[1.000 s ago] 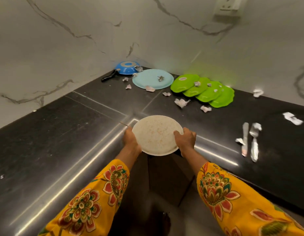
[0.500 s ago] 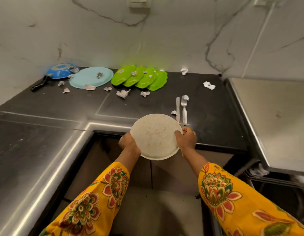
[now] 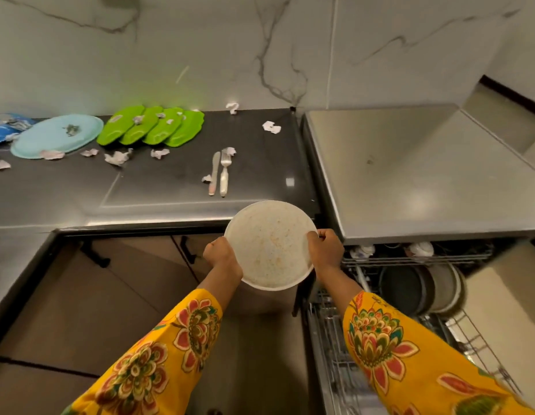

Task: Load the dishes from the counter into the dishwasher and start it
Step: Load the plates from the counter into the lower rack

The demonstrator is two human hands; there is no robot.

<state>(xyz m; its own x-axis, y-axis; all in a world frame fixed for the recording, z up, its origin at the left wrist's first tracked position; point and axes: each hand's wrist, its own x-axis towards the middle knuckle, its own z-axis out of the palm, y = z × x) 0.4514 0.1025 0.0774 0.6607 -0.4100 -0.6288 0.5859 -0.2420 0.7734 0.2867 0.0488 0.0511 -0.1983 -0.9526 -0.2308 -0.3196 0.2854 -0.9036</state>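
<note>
Both hands grasp the soiled white plate (image 3: 270,245) by its rim: left hand (image 3: 219,254) on one edge, right hand (image 3: 326,250) opposite. Beyond the grip lie a knife (image 3: 214,172) and fork (image 3: 224,172); the open dishwasher rack (image 3: 409,295) sits to its right.

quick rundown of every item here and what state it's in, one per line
round white plate: soiled, held off the counter
left hand: grips the plate's left rim
right hand: grips the plate's right rim
dishwasher: open, lower rack out, dishes in it
four green plates: overlapping on the counter, scraps on them
light blue plate: flat on the counter, dirty
knife and fork: side by side on the counter
</note>
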